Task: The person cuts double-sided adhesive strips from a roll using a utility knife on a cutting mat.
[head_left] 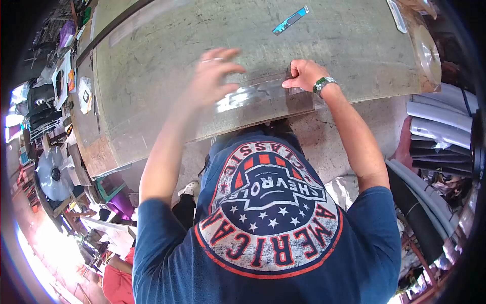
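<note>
A clear plastic sheet [253, 96] lies at the near edge of a worn grey-green worktable [152, 76]. My left hand [215, 76] hovers over the sheet's left part with fingers spread and blurred; a ring shows on one finger. My right hand [302, 75], a green watch on its wrist, pinches the sheet's right end against the tabletop. My dark blue printed T-shirt fills the lower view.
A blue strip [290, 20] lies far on the table. A roll of clear film [428, 53] sits at the table's right end. Rolled grey sheets [438, 121] are stacked to the right. Cluttered shelves, a fan [53, 175] and a person in red [119, 281] are to the left.
</note>
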Tool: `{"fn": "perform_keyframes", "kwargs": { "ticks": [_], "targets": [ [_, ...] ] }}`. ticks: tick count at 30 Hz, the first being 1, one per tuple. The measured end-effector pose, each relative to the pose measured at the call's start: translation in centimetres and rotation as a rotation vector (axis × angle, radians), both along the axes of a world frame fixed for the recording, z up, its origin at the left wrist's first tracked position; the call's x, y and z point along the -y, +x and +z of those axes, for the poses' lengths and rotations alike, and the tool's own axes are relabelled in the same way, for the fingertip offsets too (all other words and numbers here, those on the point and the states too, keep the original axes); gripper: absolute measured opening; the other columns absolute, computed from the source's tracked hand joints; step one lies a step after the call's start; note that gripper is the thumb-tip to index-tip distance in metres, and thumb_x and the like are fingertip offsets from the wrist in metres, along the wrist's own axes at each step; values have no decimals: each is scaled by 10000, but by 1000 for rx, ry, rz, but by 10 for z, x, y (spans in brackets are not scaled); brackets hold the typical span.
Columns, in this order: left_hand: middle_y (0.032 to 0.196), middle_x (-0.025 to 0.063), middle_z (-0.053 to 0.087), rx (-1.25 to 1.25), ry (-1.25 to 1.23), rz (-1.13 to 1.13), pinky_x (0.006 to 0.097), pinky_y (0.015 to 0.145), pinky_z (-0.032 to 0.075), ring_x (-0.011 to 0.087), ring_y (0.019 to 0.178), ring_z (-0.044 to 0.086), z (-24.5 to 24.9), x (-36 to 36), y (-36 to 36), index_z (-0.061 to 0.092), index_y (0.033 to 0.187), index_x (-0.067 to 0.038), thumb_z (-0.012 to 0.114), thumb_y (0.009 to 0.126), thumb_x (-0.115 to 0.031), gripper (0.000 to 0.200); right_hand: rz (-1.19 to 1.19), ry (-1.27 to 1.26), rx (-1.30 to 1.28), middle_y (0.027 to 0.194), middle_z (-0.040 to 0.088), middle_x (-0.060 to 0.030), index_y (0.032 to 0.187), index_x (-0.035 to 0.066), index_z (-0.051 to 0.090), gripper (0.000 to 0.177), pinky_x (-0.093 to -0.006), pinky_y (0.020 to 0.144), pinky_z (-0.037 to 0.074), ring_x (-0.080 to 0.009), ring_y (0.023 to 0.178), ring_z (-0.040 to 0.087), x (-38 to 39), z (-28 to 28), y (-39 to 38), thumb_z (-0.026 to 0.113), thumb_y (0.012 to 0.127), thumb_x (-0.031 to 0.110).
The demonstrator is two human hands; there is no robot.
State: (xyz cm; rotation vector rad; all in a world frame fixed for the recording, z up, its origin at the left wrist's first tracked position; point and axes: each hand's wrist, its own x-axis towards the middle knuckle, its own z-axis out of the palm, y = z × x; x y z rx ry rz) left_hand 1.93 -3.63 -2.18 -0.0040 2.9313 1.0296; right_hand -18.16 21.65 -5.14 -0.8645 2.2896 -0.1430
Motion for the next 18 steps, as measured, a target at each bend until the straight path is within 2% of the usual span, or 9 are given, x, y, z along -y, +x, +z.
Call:
{"fn": "perform_keyframes", "kwargs": {
  "ticks": [3,6,10,13,18],
  "targets": [
    [1652,56,376,38,6,-275,543,1247,232,393,1533,240,-17,-33,-56,753,1207,-222,826,761,-155,457,-18,-82,-30,879,732,-96,874,91,627,491,-425,758,540,-292,848,706,-3,0,4,893,720,473],
    [1691,44,297,75,22,-414,575,1244,218,426,1546,183,-34,-40,-78,778,1172,-265,815,744,-120,454,-46,-12,0,1013,757,-101,944,124,682,489,-447,870,550,-319,1025,718,-2,8,6,881,727,515],
    [1698,36,285,95,-38,-459,584,1243,216,427,1552,177,-41,-42,-82,784,1160,-308,834,739,-126,461,-45,-3,-37,1050,764,-105,1011,132,726,490,-458,895,558,-329,1049,719,-1,12,8,879,725,500],
    [1705,27,272,113,-68,-482,587,1246,213,428,1560,166,-45,-40,-84,783,1163,-332,854,732,-144,474,3,-69,-60,958,758,-148,992,85,708,528,-473,815,564,-353,955,732,-3,3,5,868,712,503],
    [1711,18,262,127,-70,-478,585,1250,227,430,1571,147,-47,-39,-82,775,1180,-352,876,714,-160,514,15,-59,-11,969,761,-158,1005,76,716,551,-475,814,568,-361,961,733,-4,9,1,867,709,516]
  ]
}}
